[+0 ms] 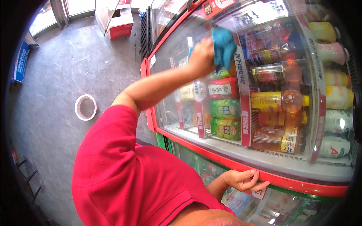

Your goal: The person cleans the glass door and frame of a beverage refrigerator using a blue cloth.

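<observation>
My left hand (204,58) grips a blue cloth (224,48) against the glass door (181,67) of a red-framed drinks fridge. The hand and cloth look slightly blurred. Lower in the view, my right hand (245,180) has curled fingers on the red door frame (299,182), at its near edge. Behind the glass are bottles of amber drink (292,101), green drink packs (225,108) and a red pack (223,88). White bottles (335,147) stand at the right side of the view. Shelf strips (245,118) with writing run between the rows.
A white bucket (85,107) stands on the grey floor (53,135). An open red and white carton (121,24) lies near the doorway. Beside the red frame is a green-framed glass cooler (192,158) with more goods. A blue box (22,60) stands at the far left.
</observation>
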The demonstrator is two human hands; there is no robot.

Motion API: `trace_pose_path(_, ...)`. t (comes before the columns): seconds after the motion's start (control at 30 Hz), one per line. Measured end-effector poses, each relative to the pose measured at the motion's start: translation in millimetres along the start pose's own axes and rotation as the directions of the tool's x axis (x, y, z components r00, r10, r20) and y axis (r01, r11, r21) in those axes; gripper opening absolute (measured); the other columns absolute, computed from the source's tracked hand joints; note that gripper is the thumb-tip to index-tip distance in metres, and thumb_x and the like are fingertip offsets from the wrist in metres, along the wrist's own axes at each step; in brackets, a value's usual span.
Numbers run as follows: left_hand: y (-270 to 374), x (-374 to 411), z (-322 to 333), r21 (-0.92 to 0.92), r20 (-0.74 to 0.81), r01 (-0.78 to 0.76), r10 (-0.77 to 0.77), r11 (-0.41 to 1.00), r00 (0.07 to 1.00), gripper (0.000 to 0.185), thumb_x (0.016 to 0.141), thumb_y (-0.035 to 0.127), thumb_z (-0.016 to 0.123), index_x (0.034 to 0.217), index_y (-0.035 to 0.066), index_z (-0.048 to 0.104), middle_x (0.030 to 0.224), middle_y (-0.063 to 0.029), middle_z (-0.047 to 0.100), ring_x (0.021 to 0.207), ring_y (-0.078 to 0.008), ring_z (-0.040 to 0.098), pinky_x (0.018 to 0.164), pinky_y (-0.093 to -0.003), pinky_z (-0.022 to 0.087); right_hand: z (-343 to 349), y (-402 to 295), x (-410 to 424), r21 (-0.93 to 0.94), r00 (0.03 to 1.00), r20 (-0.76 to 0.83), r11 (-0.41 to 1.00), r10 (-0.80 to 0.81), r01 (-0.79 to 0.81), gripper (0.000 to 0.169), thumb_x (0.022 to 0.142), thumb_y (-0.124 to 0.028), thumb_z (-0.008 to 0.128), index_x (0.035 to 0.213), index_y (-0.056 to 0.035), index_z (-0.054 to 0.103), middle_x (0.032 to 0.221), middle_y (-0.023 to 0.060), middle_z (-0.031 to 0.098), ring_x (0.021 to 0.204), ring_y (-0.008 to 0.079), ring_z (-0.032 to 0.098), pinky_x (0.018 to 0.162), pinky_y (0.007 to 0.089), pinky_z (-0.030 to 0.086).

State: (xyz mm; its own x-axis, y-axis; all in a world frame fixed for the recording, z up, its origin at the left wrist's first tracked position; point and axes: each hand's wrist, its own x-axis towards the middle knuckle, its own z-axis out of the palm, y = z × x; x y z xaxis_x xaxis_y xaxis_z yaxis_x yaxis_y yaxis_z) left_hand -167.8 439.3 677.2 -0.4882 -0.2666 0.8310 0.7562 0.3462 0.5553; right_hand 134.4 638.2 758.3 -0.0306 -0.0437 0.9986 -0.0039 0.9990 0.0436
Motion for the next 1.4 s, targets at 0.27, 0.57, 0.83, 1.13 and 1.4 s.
trace_pose_path(0.27, -44.3, 45.6, -3.4, 0.002, -0.138, 0.116, -0.115, 0.993, 0.984, 0.028, 0.06, 0.003, 0.063, 0.088, 0.006, 0.061, 0.092, -0.0187, 0.059, 0.089, -0.041, 0.055, 0.078, -0.0466, 0.046, 3.9, -0.8, -0.2, 0.02, 1.0, 0.002, 1.0, -0.021, 0.021, 0.012, 0.087, -0.004, 0.058, 0.091, 0.007, 0.061, 0.139, 0.0272, 0.033, 0.103, 0.022, 0.053, 0.076, 0.03, 0.049)
trace_pose_path(0.57, 26.7, -18.3, -19.0, -0.135, 0.069, -0.137, 0.147, 0.981, 0.987, 0.056, 0.061, 0.006, 0.068, 0.116, 0.011, 0.058, 0.112, -0.0157, 0.057, 0.105, -0.0359, 0.055, 0.089, -0.0427, 0.045, 2.1, -2.4, -1.0, 0.024, 1.0, -0.011, 0.999, 0.023, -0.023, 0.012, 0.087, -0.004, 0.058, 0.089, 0.0075, 0.061, 0.138, 0.0277, 0.033, 0.092, 0.0207, 0.057, 0.071, 0.0284, 0.05)
trace_pose_path(0.83, -23.0, 45.4, -5.1, 0.124, -0.094, 0.226, -0.215, 0.966, 0.972, 0.026, 0.069, 0.011, 0.063, 0.094, 0.007, 0.059, 0.098, -0.0183, 0.057, 0.09, -0.0393, 0.053, 0.076, -0.0472, 0.045, 4.0, -4.7, -0.7, 0.0, 0.999, 0.019, 1.0, 0.03, -0.03, 0.013, 0.089, -0.004, 0.056, 0.094, 0.0067, 0.061, 0.14, 0.026, 0.032, 0.114, 0.024, 0.049, 0.077, 0.0299, 0.049)
trace_pose_path(1.13, 17.2, 69.1, 14.1, -0.041, 0.007, -0.306, 0.306, 0.951, 0.952, 0.065, 0.053, 0.018, 0.075, 0.115, 0.014, 0.056, 0.122, -0.0153, 0.05, 0.11, -0.0381, 0.045, 0.092, -0.0468, 0.037, 0.8, 5.9, -3.1, 0.053, 1.0, -0.028, 0.999, -0.002, 0.004, 0.014, 0.089, -0.005, 0.056, 0.091, 0.0079, 0.061, 0.14, 0.0225, 0.035, 0.099, 0.0198, 0.055, 0.075, 0.0284, 0.048)
trace_pose_path(1.4, 47.4, 112.8, 25.3, 0.03, -0.111, -0.167, 0.169, 0.985, 0.979, 0.045, 0.056, 0.018, 0.069, 0.1, 0.011, 0.06, 0.107, -0.0114, 0.053, 0.102, -0.0341, 0.048, 0.08, -0.0471, 0.04, 0.8, 2.5, -3.0, 0.071, 1.0, -0.019, 0.997, 0.012, -0.01, 0.012, 0.089, -0.004, 0.055, 0.089, 0.0074, 0.06, 0.14, 0.0226, 0.034, 0.113, 0.0234, 0.048, 0.085, 0.032, 0.045)
